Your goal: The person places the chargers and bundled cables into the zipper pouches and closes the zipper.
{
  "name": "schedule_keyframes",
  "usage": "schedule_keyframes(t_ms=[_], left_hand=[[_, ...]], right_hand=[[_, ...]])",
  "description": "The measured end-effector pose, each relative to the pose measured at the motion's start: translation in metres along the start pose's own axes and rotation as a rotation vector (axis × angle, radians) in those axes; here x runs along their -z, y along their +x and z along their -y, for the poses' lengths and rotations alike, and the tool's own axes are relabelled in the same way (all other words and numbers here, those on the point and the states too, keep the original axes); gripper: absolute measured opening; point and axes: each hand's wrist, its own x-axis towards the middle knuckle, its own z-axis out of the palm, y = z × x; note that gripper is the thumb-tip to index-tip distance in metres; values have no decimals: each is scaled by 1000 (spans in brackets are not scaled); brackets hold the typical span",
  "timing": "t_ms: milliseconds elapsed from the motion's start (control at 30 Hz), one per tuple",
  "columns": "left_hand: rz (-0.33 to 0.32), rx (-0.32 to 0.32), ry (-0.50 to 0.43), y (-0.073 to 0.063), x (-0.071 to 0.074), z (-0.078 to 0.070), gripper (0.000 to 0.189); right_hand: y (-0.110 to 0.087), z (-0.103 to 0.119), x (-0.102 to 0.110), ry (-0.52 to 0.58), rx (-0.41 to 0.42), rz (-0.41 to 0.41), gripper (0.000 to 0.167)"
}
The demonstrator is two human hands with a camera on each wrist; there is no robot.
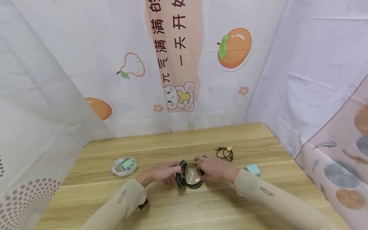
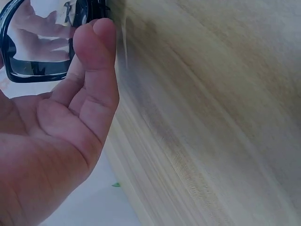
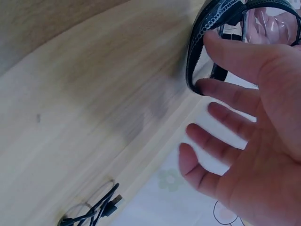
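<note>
Between my two hands is a clear zip case (image 1: 194, 185) with black edging, standing partly open over the wooden table. My left hand (image 1: 164, 172) grips its left side, thumb on the black edge. The left wrist view shows the clear wall of the case (image 2: 40, 70) beyond that hand's curled fingers. On the opposite side, my right hand (image 1: 214, 167) pinches the edge. Seen from the right wrist, thumb and forefinger meet the zipped rim (image 3: 193, 61), while the other fingers of the right hand (image 3: 254, 127) spread away from it.
A coiled white cable (image 1: 117, 172) lies at the left with a mint-green charger (image 1: 127, 164) on it. Behind my right hand is a black cable (image 1: 225, 155) with a yellow tie (image 1: 229, 148). A light-blue charger (image 1: 253, 170) sits near my right forearm. Printed cloth hangs behind the table.
</note>
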Motion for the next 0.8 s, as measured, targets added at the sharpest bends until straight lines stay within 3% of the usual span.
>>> schedule_keyframes(t_ms=[167, 467, 800], left_hand=[[40, -6, -71, 0, 0, 5, 37], [96, 0, -86, -3, 7, 9, 44], [94, -18, -102, -1, 8, 10, 44]], right_hand=[[0, 2, -2, -56, 87, -5, 30], [-3, 9, -3, 0, 97, 21, 27], [-4, 10, -1, -17, 89, 15, 39]])
